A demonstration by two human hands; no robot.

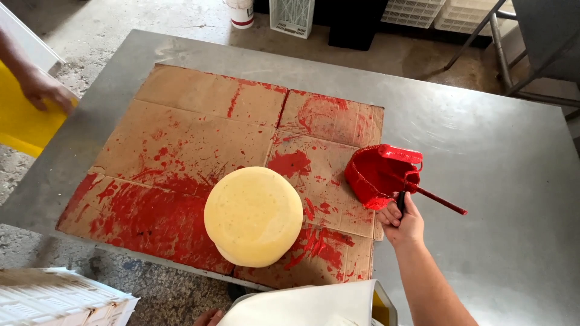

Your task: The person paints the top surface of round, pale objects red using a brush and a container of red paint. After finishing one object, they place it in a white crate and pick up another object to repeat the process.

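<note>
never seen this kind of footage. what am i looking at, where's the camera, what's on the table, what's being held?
There is no machine here: a person works with bare hands, and the single picture comes from a camera worn on their head, looking down.

A steel table carries a flattened sheet of cardboard splashed with red paint or coating. On the cardboard sits a pale yellow round block, much like a wheel of cheese.

The right hand grips a dark handle at a red-coated container; a red stick juts out beside it. Only fingertips of the left hand show at the bottom edge, beside a white apron or cloth; whether it holds anything cannot be told.

At the upper left, another person's hand touches a yellow sheet.
</note>
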